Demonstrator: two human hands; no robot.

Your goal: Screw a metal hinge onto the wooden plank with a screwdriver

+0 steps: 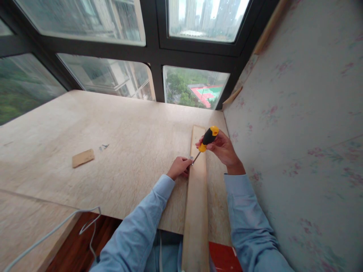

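A long pale wooden board (196,211) lies lengthwise on the beige stone-patterned ledge, its near end reaching past the ledge's front edge. My right hand (222,147) is closed around a yellow and black screwdriver (209,138), held tilted with its shaft slanting down to the left. The screwdriver's tip meets the board's left edge beside a small metal fitting (191,158). At that spot the fingers of my left hand (180,166) are pinched together against the fitting and the board's edge. Whether a screw sits under the tip is too small to tell.
Several small screws (104,147) and a flat brown piece of cardboard (83,158) lie on the ledge (127,151) at left. A pale cable (56,227) crosses the front left. Floral-papered wall (283,132) rises close on the right; dark-framed windows (195,88) stand behind.
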